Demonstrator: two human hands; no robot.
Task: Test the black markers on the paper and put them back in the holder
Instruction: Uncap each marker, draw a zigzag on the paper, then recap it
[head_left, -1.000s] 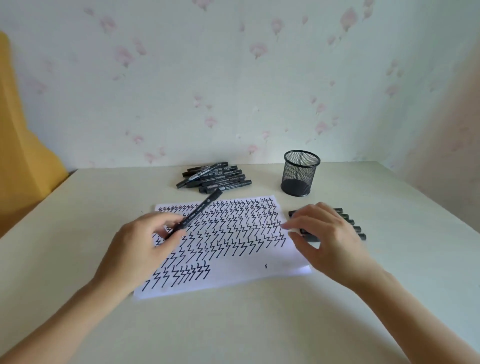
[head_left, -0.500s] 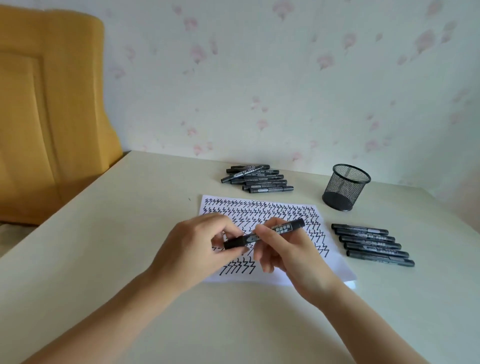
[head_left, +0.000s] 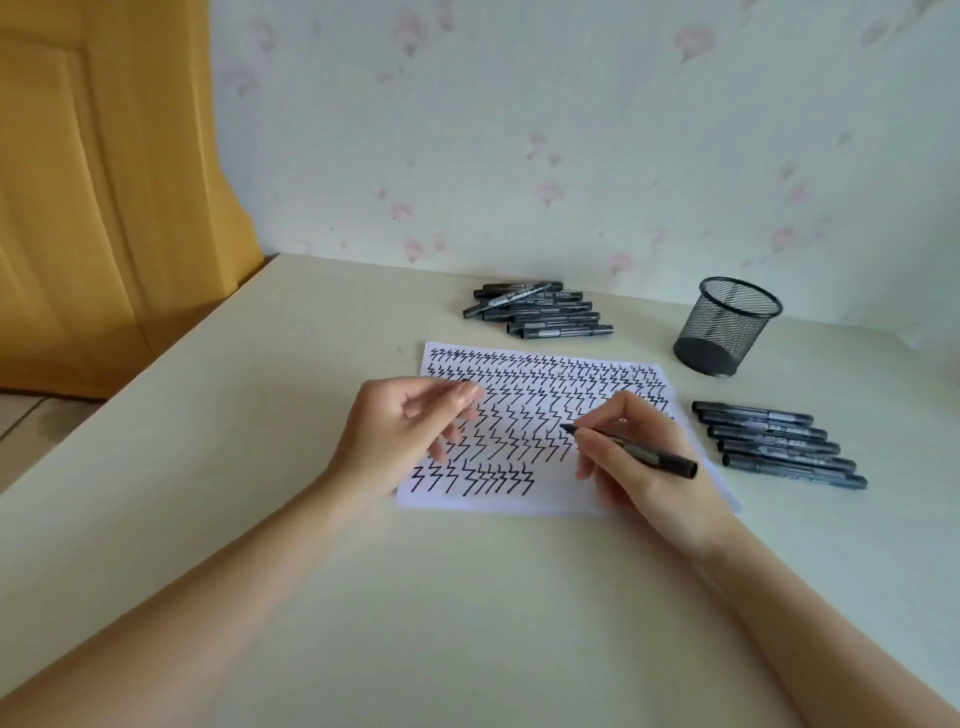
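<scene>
Head view, the only one we have. We take the paper (head_left: 540, 431) as landmark: a white sheet lying flat on the pale surface (head_left: 363, 597), covered w/ rows of black zigzag test marks, bottom row only part filled.

Right hand (head_left: 641, 462) sits over the paper's right half, thumb and fingers wrapped round a black marker (head_left: 631, 451) in a writing grip. Its tip points left, at or just above the sheet among the marks; we can't tell if it touches. The marker's back end sticks out to the right, past the knuckles.

Left hand (head_left: 402, 436) is over the paper's left edge, fingers loosely bent, thumb near forefinger. We can't make out whether anything small, e.g. a cap, sits in that pinch. The two hands are apart, w/ marked paper showing between them.

Behind the paper, near the wall: a pile of black markers (head_left: 537, 310), roughly parallel, one lying slantwise on top. Right of the paper, just beside its edge: a row of markers (head_left: 779, 444), side by side. Behind and right of the paper: the black mesh holder (head_left: 727, 325), upright; no markers visible in it.

Far left of the paper, off the surface: a yellow-orange panel (head_left: 104, 182). Flowered wallpaper (head_left: 519, 130) behind.
</scene>
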